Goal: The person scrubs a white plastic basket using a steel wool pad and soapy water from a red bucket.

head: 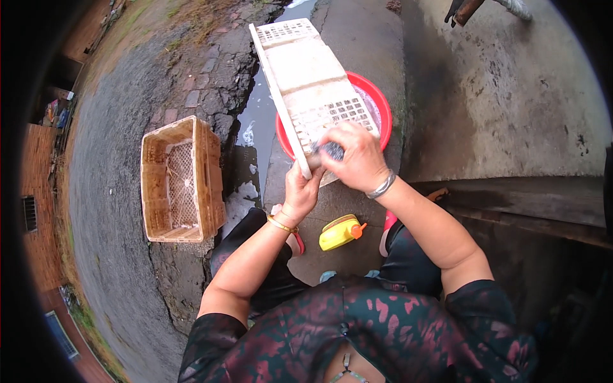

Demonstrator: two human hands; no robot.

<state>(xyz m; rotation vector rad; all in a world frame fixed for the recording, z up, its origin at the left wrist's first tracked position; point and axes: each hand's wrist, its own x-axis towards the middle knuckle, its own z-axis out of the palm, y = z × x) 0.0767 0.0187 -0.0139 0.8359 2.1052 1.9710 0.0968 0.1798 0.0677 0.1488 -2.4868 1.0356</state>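
A long white plastic crate [306,62] with grid openings lies tilted on its side across a red basin [386,115] of sudsy water. My left hand [302,191] grips the crate's near rim corner. In my right hand [352,155] is a dark grey scrubber [334,151], blurred, held against the crate's near end. Which kind of scrubber it is, I cannot tell. On the concrete between my feet lies a yellow plastic bottle [336,233] with an orange cap.
A brown-stained plastic crate [195,182] stands on the broken pavement at the left. Beside it runs a narrow gutter [256,139] with water and foam. To the right is a raised concrete slab [517,105], with a wooden beam [536,203] along its near edge.
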